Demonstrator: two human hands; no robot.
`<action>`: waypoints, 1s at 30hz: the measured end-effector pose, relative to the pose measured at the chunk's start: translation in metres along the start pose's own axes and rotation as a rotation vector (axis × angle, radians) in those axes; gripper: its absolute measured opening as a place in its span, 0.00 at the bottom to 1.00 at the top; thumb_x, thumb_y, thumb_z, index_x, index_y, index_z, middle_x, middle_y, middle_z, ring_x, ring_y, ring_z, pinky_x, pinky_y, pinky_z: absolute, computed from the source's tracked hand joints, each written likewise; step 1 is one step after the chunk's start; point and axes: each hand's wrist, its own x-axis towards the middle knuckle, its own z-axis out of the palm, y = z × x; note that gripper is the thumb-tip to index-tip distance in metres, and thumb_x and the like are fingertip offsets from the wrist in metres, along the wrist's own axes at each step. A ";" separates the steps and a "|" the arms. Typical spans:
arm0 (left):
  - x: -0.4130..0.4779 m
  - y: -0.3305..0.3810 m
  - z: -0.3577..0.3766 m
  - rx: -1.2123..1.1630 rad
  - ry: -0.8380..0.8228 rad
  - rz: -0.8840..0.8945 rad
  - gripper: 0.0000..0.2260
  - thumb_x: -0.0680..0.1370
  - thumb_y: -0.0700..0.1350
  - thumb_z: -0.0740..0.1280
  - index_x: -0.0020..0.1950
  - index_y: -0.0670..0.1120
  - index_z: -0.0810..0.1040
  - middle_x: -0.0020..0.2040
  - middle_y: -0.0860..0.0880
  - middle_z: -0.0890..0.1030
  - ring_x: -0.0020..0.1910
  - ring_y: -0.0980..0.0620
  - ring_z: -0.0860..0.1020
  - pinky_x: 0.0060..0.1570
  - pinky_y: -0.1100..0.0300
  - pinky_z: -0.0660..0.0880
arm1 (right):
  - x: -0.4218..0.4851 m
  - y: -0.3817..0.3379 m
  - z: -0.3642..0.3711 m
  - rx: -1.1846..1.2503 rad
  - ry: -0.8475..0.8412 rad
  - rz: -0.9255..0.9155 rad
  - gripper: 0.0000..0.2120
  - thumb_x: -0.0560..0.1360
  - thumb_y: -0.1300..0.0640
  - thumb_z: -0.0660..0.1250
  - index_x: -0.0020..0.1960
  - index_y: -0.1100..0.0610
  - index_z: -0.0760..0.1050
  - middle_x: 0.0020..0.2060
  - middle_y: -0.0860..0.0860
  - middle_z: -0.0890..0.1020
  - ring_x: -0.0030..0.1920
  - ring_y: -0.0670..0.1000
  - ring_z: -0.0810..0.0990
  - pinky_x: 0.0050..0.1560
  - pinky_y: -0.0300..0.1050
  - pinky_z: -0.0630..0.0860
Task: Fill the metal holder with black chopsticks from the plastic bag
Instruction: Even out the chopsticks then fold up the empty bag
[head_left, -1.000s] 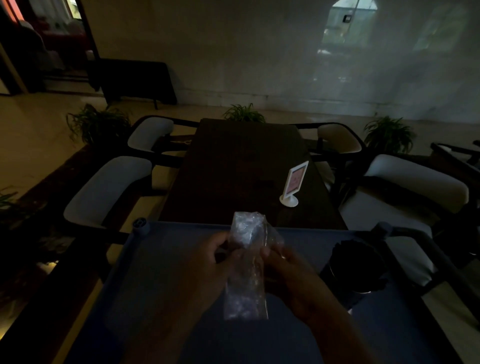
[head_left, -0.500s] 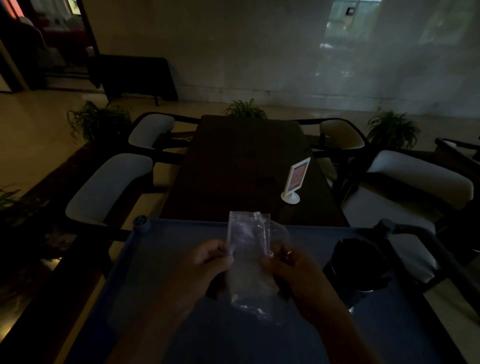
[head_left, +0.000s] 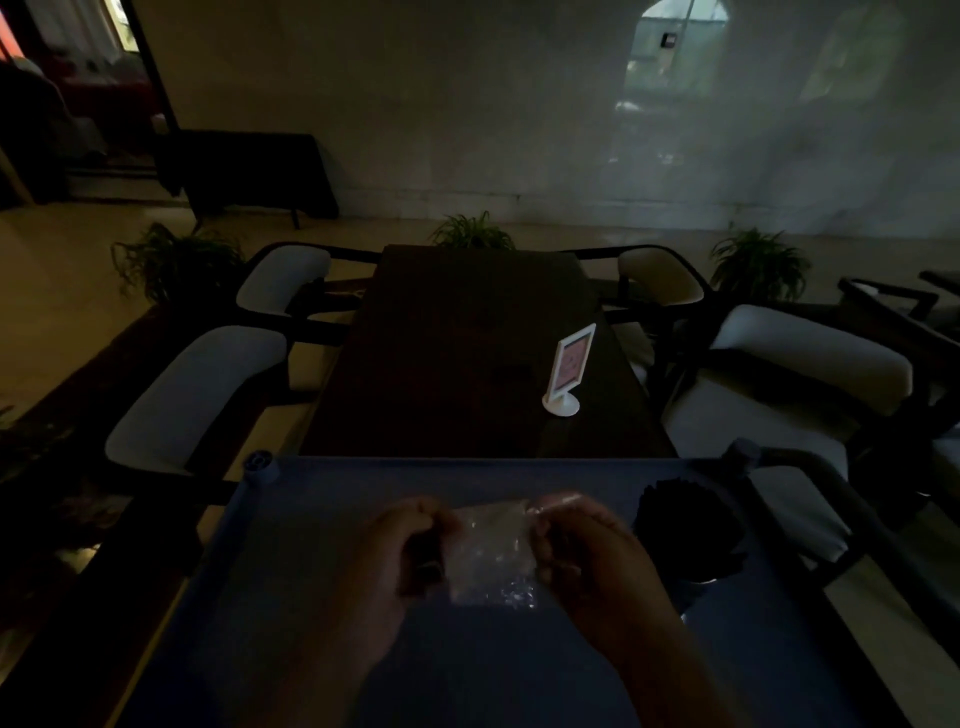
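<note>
A clear crinkled plastic bag (head_left: 491, 556) is stretched between my two hands above the blue cart top (head_left: 291, 597). My left hand (head_left: 400, 551) pinches its left edge and my right hand (head_left: 587, 556) pinches its right edge. Whether the bag holds anything is not visible in the dim light. To the right on the cart stands the metal holder (head_left: 688, 540), packed with black chopsticks whose dark tips fan out at the top.
Beyond the cart lies a dark dining table (head_left: 467, 353) with a white sign stand (head_left: 569, 371). Pale padded chairs (head_left: 197, 389) flank it on both sides. A cart post (head_left: 743, 452) and handle rise at the right. Potted plants line the floor behind.
The bag has been lowered and pulled wide and flat between my hands; before, it stood upright and taller. My hands have moved apart.
</note>
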 end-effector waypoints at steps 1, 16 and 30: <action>0.001 0.002 0.002 0.015 0.051 0.006 0.17 0.78 0.41 0.61 0.32 0.48 0.84 0.30 0.49 0.83 0.28 0.54 0.81 0.25 0.61 0.76 | -0.001 -0.003 -0.001 -0.037 0.022 0.005 0.13 0.73 0.66 0.61 0.36 0.59 0.82 0.31 0.57 0.78 0.26 0.49 0.76 0.25 0.40 0.72; -0.003 0.003 0.051 0.252 0.289 0.300 0.25 0.75 0.39 0.69 0.67 0.59 0.69 0.53 0.58 0.80 0.49 0.58 0.82 0.44 0.56 0.81 | -0.018 0.004 -0.001 0.015 -0.073 0.206 0.27 0.73 0.38 0.64 0.66 0.51 0.76 0.61 0.55 0.82 0.62 0.56 0.80 0.65 0.64 0.73; -0.069 -0.038 -0.004 0.145 0.573 -0.167 0.11 0.73 0.36 0.66 0.49 0.49 0.82 0.48 0.43 0.86 0.49 0.41 0.84 0.54 0.36 0.78 | 0.008 0.092 0.019 -0.275 -0.273 0.337 0.09 0.75 0.54 0.70 0.54 0.54 0.82 0.50 0.54 0.87 0.51 0.55 0.86 0.54 0.56 0.81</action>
